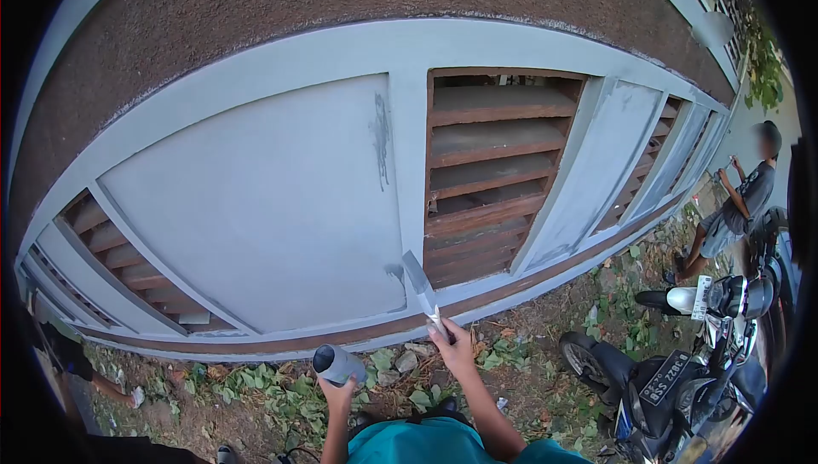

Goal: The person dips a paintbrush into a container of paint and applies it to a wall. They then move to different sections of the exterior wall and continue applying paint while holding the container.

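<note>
My right hand (454,349) is closed around the handle of a flat paintbrush (415,275) with a grey head, which points up. The brush tip overlaps the lower right corner of a large pale wall panel (256,208), beside a dark grey smear (394,275). Higher on that panel's right edge runs a streaky grey patch (381,142). Lower down, my left hand (339,391) grips a grey cylindrical cup (341,365), tilted, its dark mouth facing up and left.
Brown louvred slats (498,149) fill the opening right of the panel. Leaves and weeds (247,383) cover the ground along the wall. Motorbikes (673,387) stand at the right. One person (750,191) is beyond them; another person (68,357) shows partly at the left.
</note>
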The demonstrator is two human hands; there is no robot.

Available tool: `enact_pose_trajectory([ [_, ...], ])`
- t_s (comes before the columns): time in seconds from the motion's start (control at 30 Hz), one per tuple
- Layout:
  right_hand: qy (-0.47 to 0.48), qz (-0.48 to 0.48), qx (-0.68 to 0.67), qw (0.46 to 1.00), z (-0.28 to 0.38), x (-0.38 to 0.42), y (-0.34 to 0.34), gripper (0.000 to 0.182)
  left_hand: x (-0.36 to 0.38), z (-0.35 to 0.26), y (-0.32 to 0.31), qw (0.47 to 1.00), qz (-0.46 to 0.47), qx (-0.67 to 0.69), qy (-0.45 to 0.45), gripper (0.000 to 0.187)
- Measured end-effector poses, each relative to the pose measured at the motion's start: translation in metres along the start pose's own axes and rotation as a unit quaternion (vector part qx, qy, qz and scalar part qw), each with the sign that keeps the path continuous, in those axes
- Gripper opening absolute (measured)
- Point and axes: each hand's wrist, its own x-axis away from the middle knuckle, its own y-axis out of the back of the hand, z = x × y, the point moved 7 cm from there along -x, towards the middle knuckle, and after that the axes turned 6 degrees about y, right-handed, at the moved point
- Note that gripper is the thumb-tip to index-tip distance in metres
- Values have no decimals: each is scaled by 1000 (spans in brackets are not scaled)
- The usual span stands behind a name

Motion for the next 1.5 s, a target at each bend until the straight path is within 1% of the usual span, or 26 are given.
enact_pose_trajectory([
  [0.1, 8, 30, 31, 999, 29, -10, -19, 32, -9, -10, 14, 1000, 5, 15, -3, 83],
  [0.13, 10, 56, 1, 998, 35, -12, -28, 33, -13, -3, 21, 1000, 10, 14, -9, 83],
  [0.2, 11, 65, -24, 998, 54, -17, -46, 33, -23, 3, 35, 1000, 6, 17, -17, 83],
  [0.23, 6, 68, -52, 996, 61, -19, -55, 33, -26, 0, 36, 999, 27, 11, -23, 82],
  [0.27, 38, 62, -29, 997, 71, -23, -62, 33, -30, -3, 39, 998, 48, 4, -29, 82],
  [0.3, 39, 63, -27, 997, 79, -28, -71, 33, -35, -3, 48, 998, 48, 6, -30, 82],
  [0.37, 93, 24, 20, 995, 100, -39, -76, 35, -41, 1, 58, 997, 70, 34, -26, 83],
  [0.4, 106, 26, -4, 994, 106, -46, -77, 38, -42, 3, 63, 996, 81, 36, -23, 83],
  [0.47, 134, 15, -46, 990, 129, -62, -79, 42, -50, 4, 86, 999, 38, 15, -31, 79],
  [0.5, 147, 5, -65, 987, 146, -71, -81, 44, -54, 6, 92, 998, 52, 15, -32, 79],
  [0.57, 190, -28, -61, 979, 181, -89, -82, 43, -62, 15, 117, 1000, 12, 2, -21, 79],
  [0.67, 210, -74, -76, 972, 219, -116, -78, 41, -73, 28, 139, 998, 34, 46, 8, 76],
  [0.7, 216, -56, -108, 969, 231, -123, -81, 41, -76, 30, 144, 997, 35, 63, 27, 75],
  [0.73, 222, -36, -141, 964, 241, -129, -85, 41, -65, -3, 143, 998, 36, 53, 12, 74],
  [0.8, 219, -42, -127, 967, 256, -140, -87, 42, -71, 6, 152, 999, 20, 29, 10, 74],
  [0.83, 213, -41, -114, 970, 261, -145, -89, 42, -75, 15, 161, 1000, -4, 6, 9, 75],
  [0.87, 209, -45, -98, 972, 264, -149, -90, 43, -80, 29, 166, 999, -2, 3, 48, 77],
  [0.9, 210, -45, -97, 972, 264, -152, -90, 43, -79, 24, 166, 999, -2, 4, 47, 77],
  [0.97, 197, -44, -70, 977, 259, -162, -91, 43, -73, 14, 166, 998, -4, 36, 43, 89],
  [1.03, 178, -51, -61, 981, 241, -165, -93, 44, -71, 16, 165, 999, -16, 26, 40, 90],
  [1.1, 131, -61, -78, 986, 209, -161, -93, 45, -67, 20, 164, 999, -29, 16, 39, 91],
  [1.2, 128, -49, -115, 984, 171, -145, -85, 45, -59, 19, 153, 999, -42, -14, 17, 92],
  [1.27, 140, -37, -124, 982, 165, -145, -80, 44, -50, 14, 144, 998, -52, -23, -2, 82],
  [1.4, 179, -7, -120, 976, 215, -163, -75, 44, -37, 20, 126, 998, -58, -16, -3, 82],
  [1.47, 195, 17, -113, 974, 233, -182, -74, 45, -28, 23, 113, 998, -60, -18, 11, 93],
  [1.5, 216, 26, -102, 971, 240, -192, -75, 46, -23, 23, 108, 998, -66, -19, 9, 93],
])
